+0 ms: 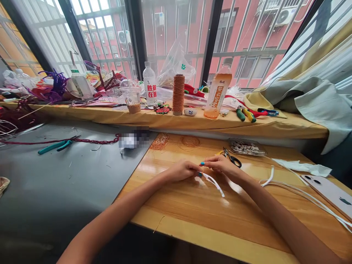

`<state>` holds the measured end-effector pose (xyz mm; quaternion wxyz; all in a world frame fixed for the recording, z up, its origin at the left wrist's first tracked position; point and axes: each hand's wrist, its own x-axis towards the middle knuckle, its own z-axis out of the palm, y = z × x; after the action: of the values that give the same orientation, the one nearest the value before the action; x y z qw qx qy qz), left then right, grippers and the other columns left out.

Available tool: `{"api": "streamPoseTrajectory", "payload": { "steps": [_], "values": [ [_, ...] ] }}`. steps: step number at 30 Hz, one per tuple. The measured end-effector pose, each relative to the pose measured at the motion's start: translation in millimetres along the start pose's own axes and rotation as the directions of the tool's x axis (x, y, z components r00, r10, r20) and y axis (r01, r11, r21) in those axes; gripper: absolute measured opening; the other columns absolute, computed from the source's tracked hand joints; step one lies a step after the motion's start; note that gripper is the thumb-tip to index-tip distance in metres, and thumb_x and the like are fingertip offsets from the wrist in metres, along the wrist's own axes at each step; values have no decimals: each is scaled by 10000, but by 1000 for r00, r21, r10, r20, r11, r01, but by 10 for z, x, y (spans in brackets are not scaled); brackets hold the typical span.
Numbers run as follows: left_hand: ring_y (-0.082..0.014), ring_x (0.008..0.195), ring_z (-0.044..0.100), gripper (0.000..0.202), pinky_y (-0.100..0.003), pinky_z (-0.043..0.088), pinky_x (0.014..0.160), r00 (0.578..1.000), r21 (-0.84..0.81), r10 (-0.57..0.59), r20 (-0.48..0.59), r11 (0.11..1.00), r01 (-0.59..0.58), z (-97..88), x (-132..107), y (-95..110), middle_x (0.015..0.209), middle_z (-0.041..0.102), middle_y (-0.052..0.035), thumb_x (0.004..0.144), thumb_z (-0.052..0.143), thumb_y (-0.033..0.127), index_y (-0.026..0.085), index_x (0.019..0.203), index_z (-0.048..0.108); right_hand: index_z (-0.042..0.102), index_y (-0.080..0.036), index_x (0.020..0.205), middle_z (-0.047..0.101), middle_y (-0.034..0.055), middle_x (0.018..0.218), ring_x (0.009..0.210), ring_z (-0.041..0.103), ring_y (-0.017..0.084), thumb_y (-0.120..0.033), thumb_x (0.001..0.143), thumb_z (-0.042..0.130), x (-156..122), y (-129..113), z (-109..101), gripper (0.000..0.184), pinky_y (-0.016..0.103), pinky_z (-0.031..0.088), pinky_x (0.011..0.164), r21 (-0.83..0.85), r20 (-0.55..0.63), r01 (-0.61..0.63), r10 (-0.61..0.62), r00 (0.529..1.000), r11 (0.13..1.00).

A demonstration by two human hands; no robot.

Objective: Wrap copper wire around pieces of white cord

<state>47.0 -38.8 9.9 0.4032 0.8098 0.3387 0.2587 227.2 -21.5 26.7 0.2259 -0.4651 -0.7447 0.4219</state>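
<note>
White strip (219,187) pinched for close finger work

A wooden table (209,223) carries the work, its left edge meeting a grey table (82,176) and its far edge running below a cloth-covered ledge (110,116). Near the table's middle, the left hand (187,170) has its fingertips closed on the strip, whose free ends trail rightward and toward the near edge. The right hand (221,165) brings thumb and fingertip close beside; whether it grips a fine thread I cannot tell. A brown spool (178,94) stands on the ledge. By the right edge lies a phone (331,194); near the far edge, a clear box (246,147) of small pieces. Scissors (233,158) lie just beyond the right hand and could hinder an outward swing. A coppery coil (189,137) rests near the far edge.

The step in hand seems to be working the pinched end; the next move likely calls for a steady left pinch and fine right-hand control.
</note>
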Motion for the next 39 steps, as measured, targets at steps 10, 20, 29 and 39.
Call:
{"api": "streamPoseTrajectory", "payload": {
  "steps": [10, 20, 29, 39],
  "values": [
    [-22, 378, 191, 167, -205, 106, 389, 875, -535, -385, -293, 825, 183, -120, 38, -3, 479, 378, 49, 614, 521, 263, 101, 580, 543, 620, -145, 829, 556, 44, 650, 544, 463, 104, -185, 836, 327, -34, 39, 276, 296, 238, 278, 505, -876, -33, 317, -700, 713, 364],
    [-102, 617, 472, 231, -188, 332, 577, 995, 336, 82, -60, 940, -57, 32, -5, -81, 678, 613, -20, 703, 411, 124, 146, 716, 640, 641, -177, 674, 560, 32, 651, 526, 461, 98, -256, 794, 396, -192, -294, 154, 284, 234, 252, 480, -799, -53, 266, -505, 862, 539],
    [-66, 514, 375, 219, -178, 290, 493, 971, -312, -75, -225, 950, 1, 58, 9, 49, 513, 450, 14, 685, 499, 284, 101, 656, 616, 630, -145, 578, 419, -29, 432, 386, 285, 61, -399, 671, 489, -44, -64, 71, 305, 222, 194, 394, 92, -103, 17, -8, 995, 996],
    [-92, 540, 423, 246, -201, 289, 524, 876, 101, -92, -474, 982, 158, -7, 37, -44, 544, 525, -3, 734, 416, 238, 127, 595, 586, 612, -152, 798, 540, 37, 616, 523, 455, 95, -169, 834, 300, -148, -124, 256, 315, 235, 283, 513, -876, 187, 448, -730, 657, 179]
  ]
}}
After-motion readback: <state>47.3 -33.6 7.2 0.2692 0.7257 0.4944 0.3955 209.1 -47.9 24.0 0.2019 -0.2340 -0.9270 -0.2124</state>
